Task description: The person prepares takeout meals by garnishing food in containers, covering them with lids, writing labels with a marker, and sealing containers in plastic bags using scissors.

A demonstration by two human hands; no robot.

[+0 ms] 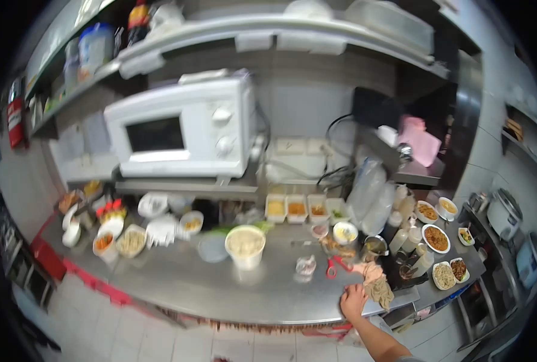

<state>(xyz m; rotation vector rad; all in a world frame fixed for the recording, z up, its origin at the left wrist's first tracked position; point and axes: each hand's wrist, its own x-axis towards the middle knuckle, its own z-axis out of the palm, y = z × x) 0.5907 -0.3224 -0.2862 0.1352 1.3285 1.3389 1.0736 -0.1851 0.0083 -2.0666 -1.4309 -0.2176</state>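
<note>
My right hand rests on the front part of the steel counter, its fingers slightly bent against the metal, with nothing visible in them. Just to its right lie a crumpled brown cloth and a peach-coloured cloth. Beyond the hand are red-handled scissors and a small clear plastic bag with something pale inside. A white tub full of pale food stands near the counter's middle. My left hand is out of view.
A white microwave sits on a raised shelf at the back. Squeeze bottles crowd the right side, near plates of cooked food. Several small food containers line the back. Bowls stand at left. An overhead shelf spans above.
</note>
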